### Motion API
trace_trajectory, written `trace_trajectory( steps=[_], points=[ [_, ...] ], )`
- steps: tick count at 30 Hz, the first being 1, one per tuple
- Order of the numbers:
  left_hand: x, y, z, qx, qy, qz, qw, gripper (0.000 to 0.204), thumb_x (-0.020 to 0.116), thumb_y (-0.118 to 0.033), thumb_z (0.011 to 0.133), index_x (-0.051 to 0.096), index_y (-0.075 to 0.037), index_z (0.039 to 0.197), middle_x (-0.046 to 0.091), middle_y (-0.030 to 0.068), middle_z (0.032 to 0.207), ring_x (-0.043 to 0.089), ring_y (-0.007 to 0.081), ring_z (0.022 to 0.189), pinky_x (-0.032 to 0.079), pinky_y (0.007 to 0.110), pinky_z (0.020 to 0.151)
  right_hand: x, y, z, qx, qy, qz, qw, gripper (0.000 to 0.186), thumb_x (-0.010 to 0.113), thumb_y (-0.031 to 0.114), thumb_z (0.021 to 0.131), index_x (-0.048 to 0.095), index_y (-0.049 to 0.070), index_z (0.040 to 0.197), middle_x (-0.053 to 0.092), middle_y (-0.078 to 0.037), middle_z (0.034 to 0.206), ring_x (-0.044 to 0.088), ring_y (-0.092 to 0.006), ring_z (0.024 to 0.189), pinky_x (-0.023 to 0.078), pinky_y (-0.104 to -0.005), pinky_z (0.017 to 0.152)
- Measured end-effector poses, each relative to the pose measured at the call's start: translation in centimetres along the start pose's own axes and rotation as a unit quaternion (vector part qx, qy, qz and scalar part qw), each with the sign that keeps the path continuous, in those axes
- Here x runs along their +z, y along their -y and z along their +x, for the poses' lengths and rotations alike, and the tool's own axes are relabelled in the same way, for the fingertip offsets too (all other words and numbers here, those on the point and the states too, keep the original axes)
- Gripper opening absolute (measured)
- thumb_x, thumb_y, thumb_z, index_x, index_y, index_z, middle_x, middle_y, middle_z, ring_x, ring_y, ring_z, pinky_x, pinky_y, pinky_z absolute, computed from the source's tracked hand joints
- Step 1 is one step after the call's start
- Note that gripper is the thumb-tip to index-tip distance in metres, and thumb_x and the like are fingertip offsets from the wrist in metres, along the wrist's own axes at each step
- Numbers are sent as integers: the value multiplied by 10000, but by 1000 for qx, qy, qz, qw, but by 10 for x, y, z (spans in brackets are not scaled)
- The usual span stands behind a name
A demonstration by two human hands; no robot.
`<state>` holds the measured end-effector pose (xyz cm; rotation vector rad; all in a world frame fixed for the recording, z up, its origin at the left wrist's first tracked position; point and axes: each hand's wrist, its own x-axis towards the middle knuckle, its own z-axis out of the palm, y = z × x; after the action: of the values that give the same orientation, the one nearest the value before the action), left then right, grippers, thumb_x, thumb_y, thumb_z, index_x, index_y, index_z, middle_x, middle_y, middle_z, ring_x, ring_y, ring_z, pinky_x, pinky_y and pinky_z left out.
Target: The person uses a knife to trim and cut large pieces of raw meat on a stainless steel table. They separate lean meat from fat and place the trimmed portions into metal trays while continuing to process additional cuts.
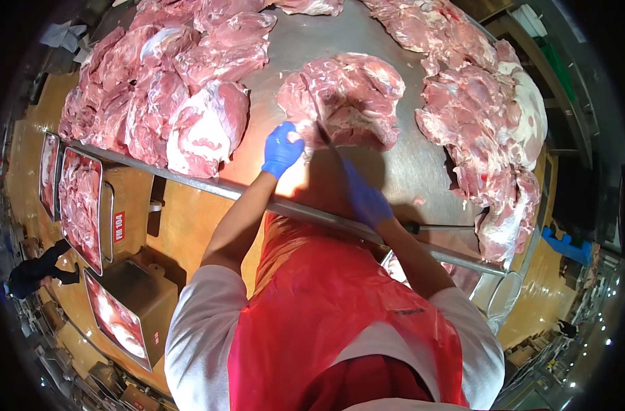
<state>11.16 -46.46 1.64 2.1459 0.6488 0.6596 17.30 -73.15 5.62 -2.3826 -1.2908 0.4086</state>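
Observation:
A large piece of raw meat (347,96) lies in the middle of the steel table (394,171). My left hand (282,147), in a blue glove, rests on the meat's near left edge and grips it. My right hand (366,198), also blue-gloved, holds a knife (324,130) whose blade reaches up into the meat's near side. I wear a red plastic apron over a white shirt.
A heap of raw meat (162,89) fills the table's left side, and another heap (490,116) runs along the right. Metal bins with meat (80,205) stand on the floor to my left. A person in dark clothes (39,270) is at the far left.

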Motion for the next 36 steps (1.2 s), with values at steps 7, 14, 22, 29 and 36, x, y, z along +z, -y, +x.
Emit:
trace_trajectory(
  steps=[7,14,22,29,36],
  points=[
    [-20,-13,-2,-173,78,1,982,524,752,-383,785,509,-54,1113,617,184,933,618,294,818,520,447,693,-100,9,-43,82,49,129,987,738,472,87,897,177,147,1571,642,-278,1051,639,-469,856,512,-521,750],
    [-2,1,7,-80,116,96,985,459,726,-332,758,519,-123,1110,574,264,1002,590,470,922,491,560,790,-33,51,124,-102,-182,221,953,781,509,59,857,174,96,1562,655,-280,954,631,-466,807,484,-529,716],
    [-9,14,19,50,128,-28,990,188,674,-155,792,553,-103,926,601,207,883,590,429,851,487,525,707,-1,45,202,116,-21,137,984,688,465,88,929,227,184,1567,682,-252,986,686,-397,905,549,-458,810],
    [-11,21,3,162,223,-42,960,106,667,-151,804,580,-92,787,605,48,720,615,214,699,510,417,622,11,60,54,190,20,60,980,773,453,81,910,142,304,1581,625,-301,966,619,-480,785,472,-570,704],
    [-51,-19,56,-174,191,-377,889,108,656,-47,796,571,-95,842,538,-13,714,532,66,611,441,268,494,57,50,25,112,-60,111,986,702,462,113,947,165,173,1580,638,-325,1053,625,-506,881,498,-563,749]
  ],
)
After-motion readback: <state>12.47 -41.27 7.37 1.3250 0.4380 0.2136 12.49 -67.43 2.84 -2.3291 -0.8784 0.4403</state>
